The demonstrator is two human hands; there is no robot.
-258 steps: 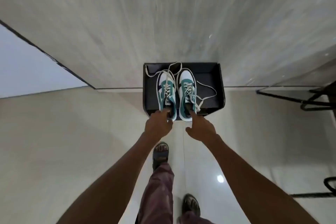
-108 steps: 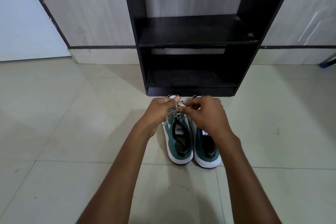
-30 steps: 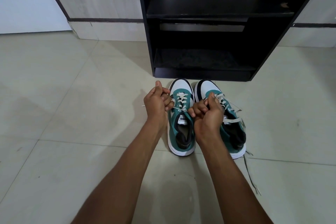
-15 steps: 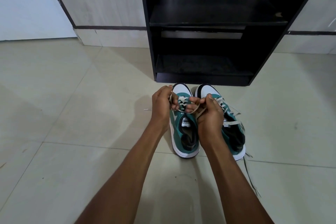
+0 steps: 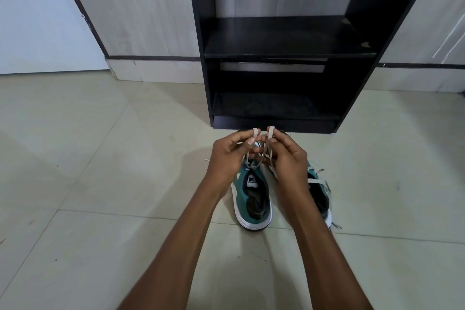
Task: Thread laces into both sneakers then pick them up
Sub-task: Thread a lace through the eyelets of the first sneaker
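Each set of fingers [image 5: 247,139] pinches a loop of the pale lace [image 5: 256,132], the left hand [image 5: 230,156] and right hand [image 5: 288,157] close together above the left sneaker [image 5: 253,199]. It sits on the floor [image 5: 100,184] beside the right sneaker [image 5: 319,191], near the shelf's [image 5: 276,40] front edge. This looks like bow-tying; next the loops need crossing and pulling tight.

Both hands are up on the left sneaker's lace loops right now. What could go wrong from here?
1. The left hand and right hand each pinch only a small loop of the lace; a slip could undo the bow on the left sneaker.
2. The right sneaker has loose lace ends trailing on the floor; they could snag or drag when the pair is lifted.
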